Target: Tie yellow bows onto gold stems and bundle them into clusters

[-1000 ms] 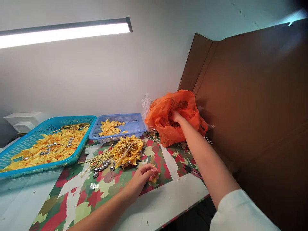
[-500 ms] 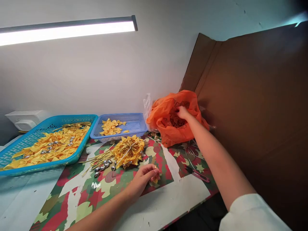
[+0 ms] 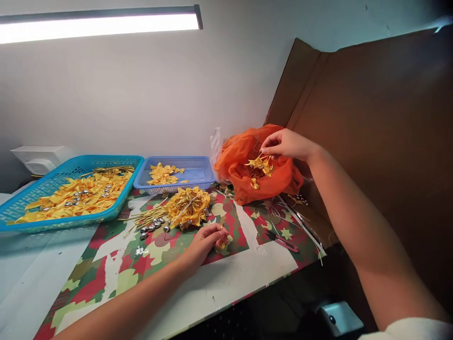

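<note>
My right hand (image 3: 290, 143) is raised over an orange plastic bag (image 3: 244, 191), thumb and fingers pinched on the thin stem of a yellow ribbon flower cluster (image 3: 264, 166). The cluster hangs in the bag's mouth. Low over the table, my left hand (image 3: 207, 240) curls around a small yellow ribbon piece (image 3: 222, 245), mostly hidden by the fingers. Behind it lies a round yellow ribbon flower bunch (image 3: 189, 208), with its gold stems (image 3: 150, 215) towards the left. Several silver beads (image 3: 152, 227) rest in front of those stems.
A teal basket (image 3: 106, 215) of yellow ribbon pieces and silver beads stands at left, beside a smaller blue basket (image 3: 198, 177) with ribbon pieces. Thread snips (image 3: 283, 242) lie near the table's right front edge. A tall cardboard sheet (image 3: 375, 132) stands at right.
My right hand has come up out of the orange bag, bringing a yellow ribbon flower cluster into view. My left hand keeps its hold near the same spot. The view has tilted down slightly.
</note>
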Demonstrator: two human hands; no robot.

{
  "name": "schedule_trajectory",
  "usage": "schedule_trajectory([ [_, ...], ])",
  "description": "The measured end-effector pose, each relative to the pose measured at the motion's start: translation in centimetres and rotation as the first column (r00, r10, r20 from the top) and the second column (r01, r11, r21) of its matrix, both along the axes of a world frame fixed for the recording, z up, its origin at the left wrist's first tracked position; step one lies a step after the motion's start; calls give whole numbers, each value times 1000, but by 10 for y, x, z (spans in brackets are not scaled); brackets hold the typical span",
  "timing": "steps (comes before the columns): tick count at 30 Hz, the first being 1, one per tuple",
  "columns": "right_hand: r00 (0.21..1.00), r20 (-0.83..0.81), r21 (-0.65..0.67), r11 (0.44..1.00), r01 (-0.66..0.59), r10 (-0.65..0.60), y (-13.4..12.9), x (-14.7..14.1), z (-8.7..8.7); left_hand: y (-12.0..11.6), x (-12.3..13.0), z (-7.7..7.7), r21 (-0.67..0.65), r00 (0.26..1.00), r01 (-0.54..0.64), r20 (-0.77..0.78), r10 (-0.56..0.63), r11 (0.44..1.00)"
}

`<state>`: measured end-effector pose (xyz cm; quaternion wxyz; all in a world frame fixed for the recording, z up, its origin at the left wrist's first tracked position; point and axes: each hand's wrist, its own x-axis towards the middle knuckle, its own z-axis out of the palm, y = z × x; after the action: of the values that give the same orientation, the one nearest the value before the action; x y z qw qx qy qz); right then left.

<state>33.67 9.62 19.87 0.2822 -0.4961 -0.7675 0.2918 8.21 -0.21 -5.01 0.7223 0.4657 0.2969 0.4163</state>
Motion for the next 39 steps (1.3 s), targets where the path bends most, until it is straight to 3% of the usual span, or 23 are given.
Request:
schedule_trajectory([
  [4,987,-32,-80,984,-161,159,-23,-24,-24,-4,-6,7,-12,998,-55,19,55,998],
  [9,967,-27,-309,918,-248,252,-41,-63,-94,-17,-26,10,-29,996,-90,6,90,996],
  [12,947,-30,-382,871,-307,321,-45,-79,-131,-23,-34,9,-21,993,-118,-4,118,993],
  [15,965,31,-311,920,-238,261,-45,-86,-155,-24,-37,9,-22,990,-139,-6,139,990],
  [18,989,114,-89,993,-83,93,-43,-87,-168,-23,-37,11,-36,988,-154,-4,154,987],
  [21,1000,-12,86,996,29,-28,-42,-86,-178,-22,-38,13,-63,987,-158,16,159,985],
  [25,937,-340,59,992,111,-85,-45,-86,-192,-22,-39,13,-109,988,-142,48,148,984],
  [29,869,-479,-53,992,111,-123,-51,-92,-202,-21,-39,9,-159,982,-172,49,182,972],
  [33,911,-406,-104,994,31,-71,-53,-101,-211,-21,-39,6,-147,984,-178,-2,180,973],
  [36,963,-259,117,988,105,-72,-51,-99,-212,-22,-41,5,-141,986,-165,-37,162,976],
  [39,981,-172,366,919,147,-88,-49,-89,-209,-24,-42,5,-153,986,-167,-38,163,974],
])
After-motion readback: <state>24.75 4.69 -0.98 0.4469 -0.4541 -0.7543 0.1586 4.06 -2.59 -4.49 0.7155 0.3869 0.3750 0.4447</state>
